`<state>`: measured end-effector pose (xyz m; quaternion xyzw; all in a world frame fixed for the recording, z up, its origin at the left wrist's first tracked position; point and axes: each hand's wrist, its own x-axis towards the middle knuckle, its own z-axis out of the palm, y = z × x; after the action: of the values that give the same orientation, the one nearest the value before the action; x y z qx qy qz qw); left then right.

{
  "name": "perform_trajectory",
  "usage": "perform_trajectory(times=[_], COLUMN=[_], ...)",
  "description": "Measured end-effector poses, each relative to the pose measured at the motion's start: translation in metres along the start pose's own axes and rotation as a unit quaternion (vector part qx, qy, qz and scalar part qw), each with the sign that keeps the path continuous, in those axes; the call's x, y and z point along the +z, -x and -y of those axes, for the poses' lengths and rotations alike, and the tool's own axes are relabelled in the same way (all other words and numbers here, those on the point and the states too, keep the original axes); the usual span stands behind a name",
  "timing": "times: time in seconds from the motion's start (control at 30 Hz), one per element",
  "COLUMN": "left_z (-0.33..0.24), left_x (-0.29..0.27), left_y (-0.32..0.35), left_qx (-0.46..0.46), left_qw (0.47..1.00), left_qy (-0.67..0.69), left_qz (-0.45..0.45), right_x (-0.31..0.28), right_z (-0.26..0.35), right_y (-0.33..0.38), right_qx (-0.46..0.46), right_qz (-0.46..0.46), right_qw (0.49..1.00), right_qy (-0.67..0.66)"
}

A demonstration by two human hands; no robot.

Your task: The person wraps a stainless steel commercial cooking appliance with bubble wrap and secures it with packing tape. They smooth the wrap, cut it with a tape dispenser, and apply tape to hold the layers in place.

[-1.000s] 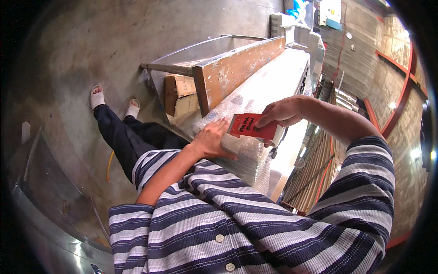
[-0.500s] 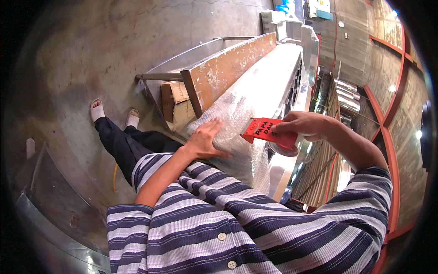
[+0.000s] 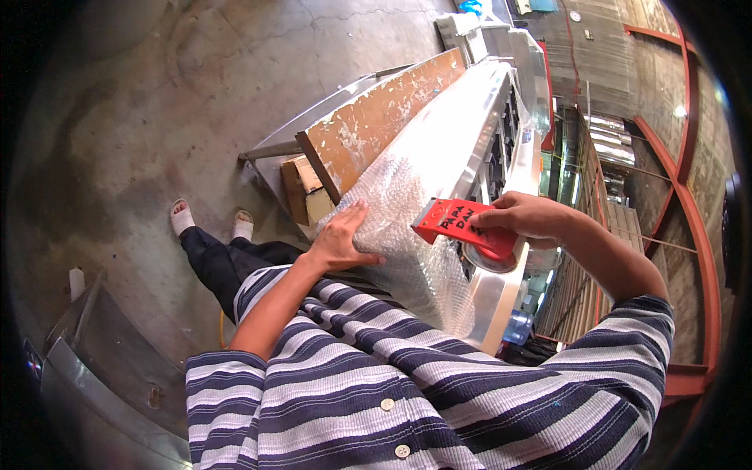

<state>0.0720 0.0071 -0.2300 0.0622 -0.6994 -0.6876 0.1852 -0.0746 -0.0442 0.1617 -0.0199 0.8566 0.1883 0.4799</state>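
1. The tape dispenser (image 3: 462, 227) is red with dark lettering.
2. The bubble wrap (image 3: 407, 211) is clear, dotted with bubbles.
3. The shirt (image 3: 407, 392) has navy and grey-white stripes.
4. The board (image 3: 376, 121) is orange-brown, flecked white.
5. The floor (image 3: 141, 117) is mottled grey.

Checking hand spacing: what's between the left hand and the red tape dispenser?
Head view: only bubble wrap over the long metal unit separates the left hand from the red tape dispenser, held in the right hand.

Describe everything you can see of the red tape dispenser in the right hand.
The red tape dispenser is a handheld tape gun, apparently plastic, with a flat red front plate bearing dark handwriting and a roll of tape beneath it. The right hand grips it from the right side, fingers over its top. It is held tilted above the bubble wrap covering a long metal unit; whether it touches the wrap cannot be told.
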Motion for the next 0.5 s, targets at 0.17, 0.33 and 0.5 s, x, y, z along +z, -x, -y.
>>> perform_trajectory(times=[0.17, 0.33, 0.5], left_z=[-0.003, -0.002, -0.003], left_x=[-0.004, -0.001, -0.002], left_y=[0.0, -0.001, -0.004], left_qx=[-0.018, -0.017, -0.018], left_qw=[1.0, 1.0, 1.0], left_qy=[-0.021, -0.012, -0.002], left_qz=[0.011, 0.013, 0.01], right_x=[0.003, 0.006, 0.012], right_z=[-0.006, -0.017, -0.034], right_y=[0.025, 0.035, 0.045], right_qx=[-0.034, -0.066, -0.075], right_qz=[-0.013, -0.031, -0.052], right_qw=[0.999, 0.997, 0.996], right_qy=[-0.024, 0.014, 0.014])
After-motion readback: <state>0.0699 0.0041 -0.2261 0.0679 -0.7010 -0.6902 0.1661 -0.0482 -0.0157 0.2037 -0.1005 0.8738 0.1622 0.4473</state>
